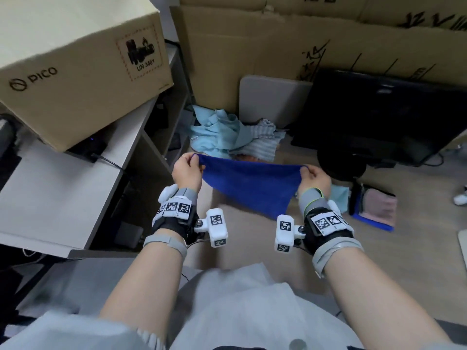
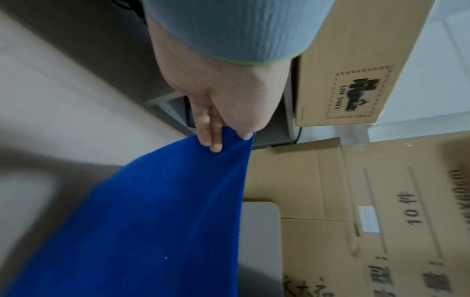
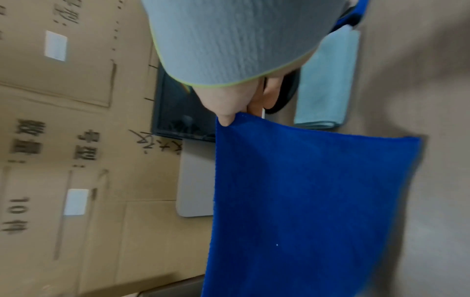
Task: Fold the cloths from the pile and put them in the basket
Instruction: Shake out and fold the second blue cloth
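A blue cloth [image 1: 249,184] hangs in the air in front of me, stretched between both hands. My left hand [image 1: 188,168] pinches its upper left corner, and my right hand [image 1: 313,178] pinches its upper right corner. The left wrist view shows fingers and thumb of the left hand [image 2: 223,138] clamped on the blue cloth [image 2: 157,221]. In the right wrist view the right hand [image 3: 229,114] pinches the corner of the blue cloth [image 3: 305,201]. Behind it on the floor lies the pile [image 1: 227,133] of light blue and striped cloths. A blue basket [image 1: 374,210] at the right holds a folded pink cloth.
A white shelf unit [image 1: 63,188] with a large cardboard box [image 1: 75,61] stands at the left. Flattened cardboard [image 1: 278,41] lines the back. A black monitor [image 1: 374,114] leans at the right. A folded light blue cloth [image 3: 328,80] lies beside the basket.
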A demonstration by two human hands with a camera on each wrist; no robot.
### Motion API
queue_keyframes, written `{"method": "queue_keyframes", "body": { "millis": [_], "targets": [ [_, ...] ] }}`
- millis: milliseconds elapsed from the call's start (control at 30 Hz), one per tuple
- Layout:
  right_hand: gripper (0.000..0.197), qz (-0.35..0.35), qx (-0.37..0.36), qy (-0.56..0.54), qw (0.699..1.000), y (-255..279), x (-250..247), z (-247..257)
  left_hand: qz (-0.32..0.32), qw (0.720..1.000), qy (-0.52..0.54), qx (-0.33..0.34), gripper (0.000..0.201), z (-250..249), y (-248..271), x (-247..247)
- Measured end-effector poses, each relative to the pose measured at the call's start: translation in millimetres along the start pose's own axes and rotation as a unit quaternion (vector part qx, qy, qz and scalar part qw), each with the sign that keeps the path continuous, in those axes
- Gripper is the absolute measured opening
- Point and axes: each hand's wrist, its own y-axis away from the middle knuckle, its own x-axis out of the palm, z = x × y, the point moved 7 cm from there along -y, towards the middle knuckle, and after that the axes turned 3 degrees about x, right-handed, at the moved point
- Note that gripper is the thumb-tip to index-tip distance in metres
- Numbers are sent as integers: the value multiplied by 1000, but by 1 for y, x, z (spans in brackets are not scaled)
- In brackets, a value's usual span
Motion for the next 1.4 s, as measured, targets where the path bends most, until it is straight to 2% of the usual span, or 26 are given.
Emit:
{"method": "queue_keyframes", "body": {
  "millis": [133, 267, 400, 500, 633, 767, 867, 1033, 1200, 1400],
  "targets": [
    [19, -14, -47, -54, 997, -7, -8, 48, -1, 996, 42, 74, 20, -49, -9, 2],
    [17, -47, -94, -95, 990, -47, -12, 65, -14, 989, 72, 127, 20, -94, -13, -5],
    [16, -52, -85, -90, 991, -5, -24, 83, -18, 991, 48, 126, 20, -87, -3, -8],
    [23, -30, -53, -68, 996, 0, -19, 48, -13, 996, -1, 91, 19, -51, 7, -10],
    [23, 5, 16, -9, 1000, 9, -6, -29, 3, 998, -62, 24, 22, 21, 23, -8],
    [18, 50, 114, 49, 991, 28, 2, -117, 57, 980, -159, -108, 23, 121, 49, -5],
    [8, 72, 174, 85, 978, 41, 4, -163, 75, 965, -192, -162, 23, 166, 69, -9],
    [21, 75, 195, 103, 972, 38, 12, -180, 99, 955, -239, -147, 21, 150, 73, -6],
    [19, 73, 190, 111, 973, 19, 18, -173, 133, 955, -238, -114, 21, 140, 62, 13],
    [21, 81, 188, 127, 971, -15, 29, -176, 132, 957, -242, -91, 17, 136, 37, 36]
  ]
}}
